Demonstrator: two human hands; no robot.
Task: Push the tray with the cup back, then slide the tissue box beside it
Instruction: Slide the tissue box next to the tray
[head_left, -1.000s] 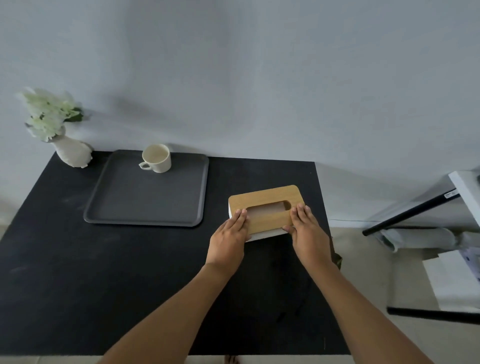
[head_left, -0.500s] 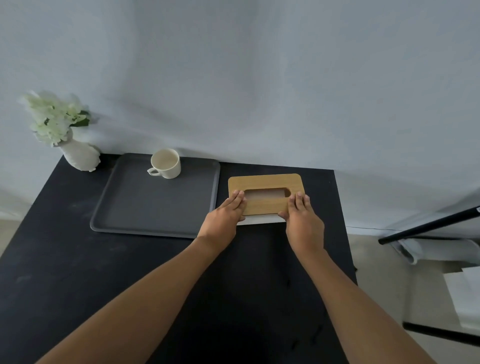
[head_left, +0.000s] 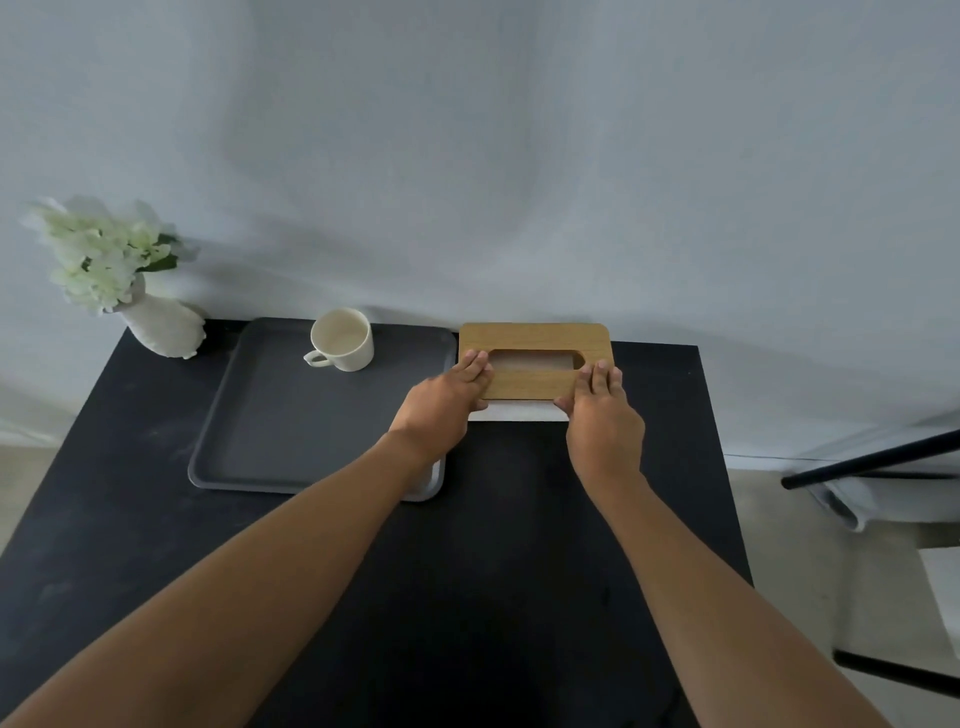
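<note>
The tissue box (head_left: 535, 338), white with a wooden lid and an oblong slot, stands at the table's back edge against the wall, right beside the grey tray (head_left: 291, 426). A cream cup (head_left: 343, 345) rests on the tray's far part. My left hand (head_left: 441, 402) grips the box's near left corner, fingers on the lid and thumb on the front. My right hand (head_left: 602, 410) holds the near right corner the same way. My left forearm covers the tray's near right corner.
A white vase of pale flowers (head_left: 156, 322) stands at the black table's (head_left: 130, 545) back left corner. The grey wall rises directly behind the table. To the right, past the table edge, are a black bar (head_left: 872, 460) and white furniture.
Both hands have slid the tissue box away from me and straightened it, from mid-table to the back edge next to the tray. Tray and cup stayed put.
</note>
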